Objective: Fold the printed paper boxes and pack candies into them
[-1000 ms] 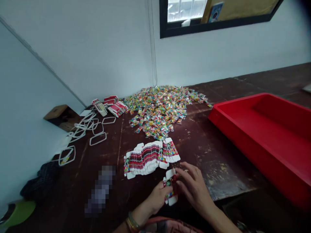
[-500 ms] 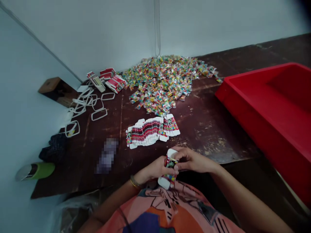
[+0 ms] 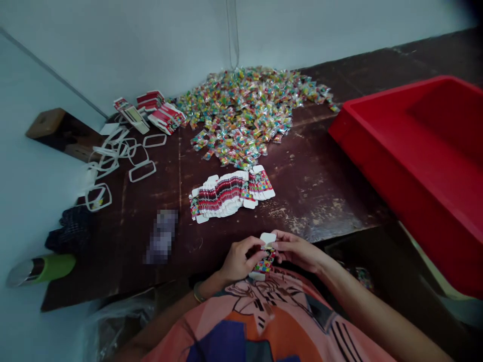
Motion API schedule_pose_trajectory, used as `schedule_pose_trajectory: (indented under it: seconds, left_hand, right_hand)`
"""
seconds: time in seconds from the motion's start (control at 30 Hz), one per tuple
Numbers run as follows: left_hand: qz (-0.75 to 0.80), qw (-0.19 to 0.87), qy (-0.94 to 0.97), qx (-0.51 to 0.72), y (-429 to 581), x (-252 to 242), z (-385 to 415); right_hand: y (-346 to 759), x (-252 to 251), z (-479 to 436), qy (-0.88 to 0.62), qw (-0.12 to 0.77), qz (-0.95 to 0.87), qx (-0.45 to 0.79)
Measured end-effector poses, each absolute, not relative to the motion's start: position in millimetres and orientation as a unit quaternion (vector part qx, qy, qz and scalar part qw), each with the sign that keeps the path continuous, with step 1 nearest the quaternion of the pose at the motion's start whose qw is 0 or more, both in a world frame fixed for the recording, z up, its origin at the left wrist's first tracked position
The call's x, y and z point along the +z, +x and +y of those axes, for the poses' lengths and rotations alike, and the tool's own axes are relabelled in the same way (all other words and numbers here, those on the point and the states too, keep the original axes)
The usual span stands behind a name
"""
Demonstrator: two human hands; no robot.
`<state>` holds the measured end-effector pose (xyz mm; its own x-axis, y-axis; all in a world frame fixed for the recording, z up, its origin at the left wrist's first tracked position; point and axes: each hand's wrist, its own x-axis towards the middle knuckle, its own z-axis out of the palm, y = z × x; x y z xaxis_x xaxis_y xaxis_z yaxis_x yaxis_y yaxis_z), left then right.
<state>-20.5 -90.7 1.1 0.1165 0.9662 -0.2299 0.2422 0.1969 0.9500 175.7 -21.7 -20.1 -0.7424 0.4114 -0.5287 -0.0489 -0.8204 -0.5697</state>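
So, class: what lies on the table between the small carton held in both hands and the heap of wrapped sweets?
In the head view, a fanned stack of flat cartons lies between the small carton and the sweets heap.

Dim, flat daylight; soft shadows; wide-angle bending at edges; top-right corner vignetted; slight overall softness.

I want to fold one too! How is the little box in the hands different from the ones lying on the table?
The small box is a single piece, held up off the table by the left hand and right hand. The fanned stack of flat boxes holds many, lying flat and overlapping on the table. Both show the same colourful print with white flaps.
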Motion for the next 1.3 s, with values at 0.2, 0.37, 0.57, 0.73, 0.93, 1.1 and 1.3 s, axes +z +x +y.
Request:
schedule_pose_trajectory:
  seconds: [0.2, 0.37, 0.57, 0.73, 0.93, 1.1, 1.3]
  left_hand:
    - [0.535, 0.64, 0.366, 0.412, -7, -1, -89]
    - [0.435, 0.776, 0.173, 0.422, -1, -17, -84]
    - [0.352, 0.841, 0.146, 0.385, -8, -20, -88]
    - [0.33, 0.847, 0.118, 0.4, -9, -21, -86]
    - [0.338, 0.852, 0.157, 0.369, -13, -19, -86]
    - [0.404, 0.822, 0.231, 0.328, -17, -17, -90]
    - [0.399, 0.828, 0.252, 0.302, -25, -30, -91]
  right_hand:
    - [167, -7, -11, -0.329, 0.097, -0.395, 0.852]
    - [163, 14, -8, -0.238, 0.155, -0.744, 0.605]
    - [164, 9, -9, -0.285, 0.139, -0.665, 0.676]
    - [161, 12, -9, -0.278, 0.144, -0.614, 0.725]
    - [156, 3, -10, -0.339, 0.151, -0.556, 0.744]
    - [154, -5, -9, -0.386, 0.158, -0.529, 0.739]
    - [161, 1, -19, -0.327, 0.191, -0.668, 0.64]
